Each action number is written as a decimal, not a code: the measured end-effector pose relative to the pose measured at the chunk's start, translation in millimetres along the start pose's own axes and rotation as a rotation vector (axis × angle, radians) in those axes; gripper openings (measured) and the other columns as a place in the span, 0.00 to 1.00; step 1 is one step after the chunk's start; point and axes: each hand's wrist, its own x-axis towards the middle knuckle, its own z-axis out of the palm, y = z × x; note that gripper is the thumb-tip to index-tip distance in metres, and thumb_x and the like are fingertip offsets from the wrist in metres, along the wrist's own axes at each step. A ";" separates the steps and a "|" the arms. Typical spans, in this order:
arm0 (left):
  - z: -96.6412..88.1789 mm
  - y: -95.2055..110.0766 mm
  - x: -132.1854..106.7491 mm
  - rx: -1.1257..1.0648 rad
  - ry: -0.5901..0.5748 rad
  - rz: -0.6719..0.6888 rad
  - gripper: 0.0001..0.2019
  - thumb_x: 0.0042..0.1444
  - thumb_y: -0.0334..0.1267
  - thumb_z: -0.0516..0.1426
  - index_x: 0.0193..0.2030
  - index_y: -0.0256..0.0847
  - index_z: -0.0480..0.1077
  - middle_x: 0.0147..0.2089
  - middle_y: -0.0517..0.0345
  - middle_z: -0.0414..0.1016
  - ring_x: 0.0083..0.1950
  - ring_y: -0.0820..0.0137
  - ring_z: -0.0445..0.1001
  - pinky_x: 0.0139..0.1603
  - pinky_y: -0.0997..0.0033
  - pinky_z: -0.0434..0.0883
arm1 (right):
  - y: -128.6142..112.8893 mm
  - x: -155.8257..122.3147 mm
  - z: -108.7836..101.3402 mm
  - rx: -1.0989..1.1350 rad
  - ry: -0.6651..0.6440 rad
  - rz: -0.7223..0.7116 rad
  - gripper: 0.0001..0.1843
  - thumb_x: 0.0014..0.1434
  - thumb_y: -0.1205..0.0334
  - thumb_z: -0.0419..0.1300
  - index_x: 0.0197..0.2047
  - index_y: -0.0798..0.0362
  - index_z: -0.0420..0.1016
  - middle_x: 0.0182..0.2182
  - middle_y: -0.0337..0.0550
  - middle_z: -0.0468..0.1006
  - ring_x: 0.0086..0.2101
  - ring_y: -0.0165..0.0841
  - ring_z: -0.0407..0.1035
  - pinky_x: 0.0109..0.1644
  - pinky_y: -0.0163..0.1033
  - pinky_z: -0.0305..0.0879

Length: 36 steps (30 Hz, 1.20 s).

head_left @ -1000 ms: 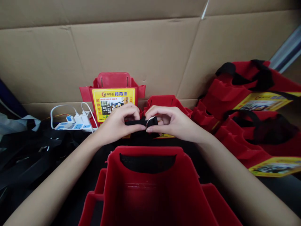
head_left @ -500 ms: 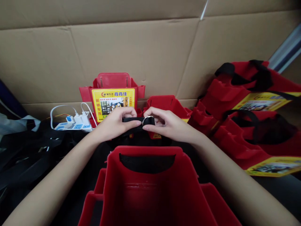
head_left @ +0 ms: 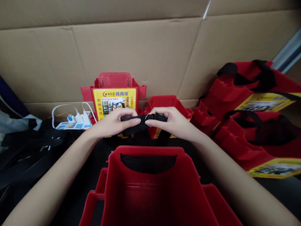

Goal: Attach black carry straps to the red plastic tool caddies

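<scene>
A black webbing strap (head_left: 133, 129) stretches between my two hands, above the far rim of a red plastic tool box (head_left: 150, 196). Thumb and curled fingers of my left hand (head_left: 117, 121) pinch its left part. My right hand (head_left: 170, 121) is closed on the strap beside a metal ring (head_left: 149, 119), with the thumb against the ring. The strap passes through the ring, and an end hangs below my right hand. More black webbing shows through the slot in the box's back wall. My curled fingertips are partly hidden behind the strap.
Behind stand a red box with a yellow label (head_left: 115, 97) and a smaller red box (head_left: 162, 102). Strapped red boxes (head_left: 235, 131) are stacked at right. A power strip (head_left: 74, 125) with plugs and loose black straps (head_left: 30, 153) lie left. A cardboard wall (head_left: 131, 56) closes the back.
My right hand has shifted slightly right, and more strap now shows beyond the ring, with an end hanging below. My left hand keeps its pinch. The view has shifted slightly.
</scene>
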 end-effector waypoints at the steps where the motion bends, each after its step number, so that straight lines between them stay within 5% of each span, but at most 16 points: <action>1: -0.1 0.9 -0.5 -0.002 -0.040 -0.004 0.11 0.56 0.42 0.52 0.27 0.37 0.63 0.26 0.63 0.62 0.28 0.77 0.61 0.27 0.78 0.59 | -0.4 -0.1 0.0 0.037 -0.006 -0.015 0.13 0.51 0.53 0.60 0.29 0.56 0.69 0.25 0.37 0.69 0.28 0.28 0.62 0.32 0.34 0.57; 5: 0.1 2.4 -1.5 -0.061 -0.110 -0.018 0.11 0.54 0.39 0.54 0.24 0.37 0.61 0.23 0.65 0.60 0.25 0.78 0.60 0.24 0.78 0.58 | -1.0 0.3 2.5 0.170 -0.063 -0.039 0.12 0.53 0.54 0.59 0.32 0.56 0.70 0.28 0.39 0.71 0.30 0.29 0.64 0.35 0.34 0.60; 12: -0.4 -0.2 -0.3 -0.075 -0.032 -0.089 0.16 0.51 0.36 0.56 0.19 0.38 0.52 0.17 0.69 0.54 0.20 0.81 0.55 0.20 0.80 0.54 | 1.7 4.3 10.2 0.238 0.032 0.012 0.13 0.56 0.53 0.56 0.32 0.56 0.69 0.23 0.36 0.65 0.22 0.23 0.56 0.26 0.30 0.55; 21: -2.6 -2.6 -1.6 -0.153 -0.035 -0.155 0.15 0.46 0.32 0.59 0.20 0.38 0.54 0.18 0.68 0.61 0.24 0.76 0.71 0.22 0.80 0.61 | 6.4 5.2 5.5 0.207 -0.035 0.066 0.12 0.50 0.56 0.62 0.31 0.57 0.72 0.25 0.37 0.70 0.28 0.26 0.62 0.32 0.32 0.58; 27: -14.7 -3.3 -4.0 -0.153 -0.026 -0.199 0.11 0.44 0.29 0.60 0.33 0.39 0.61 0.22 0.68 0.67 0.23 0.77 0.71 0.24 0.79 0.65 | 14.7 5.4 -13.4 0.181 -0.179 0.062 0.11 0.50 0.57 0.62 0.33 0.57 0.74 0.29 0.38 0.73 0.30 0.27 0.65 0.36 0.33 0.60; 32: -6.6 -2.0 -1.8 -0.132 0.007 -0.079 0.05 0.49 0.36 0.58 0.31 0.37 0.65 0.31 0.60 0.73 0.32 0.75 0.72 0.36 0.74 0.69 | 0.9 -2.1 -24.2 0.126 -0.006 0.040 0.11 0.51 0.56 0.62 0.32 0.56 0.73 0.27 0.39 0.72 0.28 0.27 0.65 0.33 0.33 0.62; 36: 14.0 -0.1 6.7 -0.229 0.019 0.098 0.08 0.48 0.32 0.58 0.25 0.36 0.60 0.34 0.60 0.71 0.39 0.74 0.71 0.43 0.72 0.68 | -18.0 -7.8 -14.2 0.212 0.119 -0.153 0.08 0.51 0.59 0.62 0.32 0.55 0.73 0.33 0.41 0.74 0.36 0.30 0.68 0.42 0.36 0.66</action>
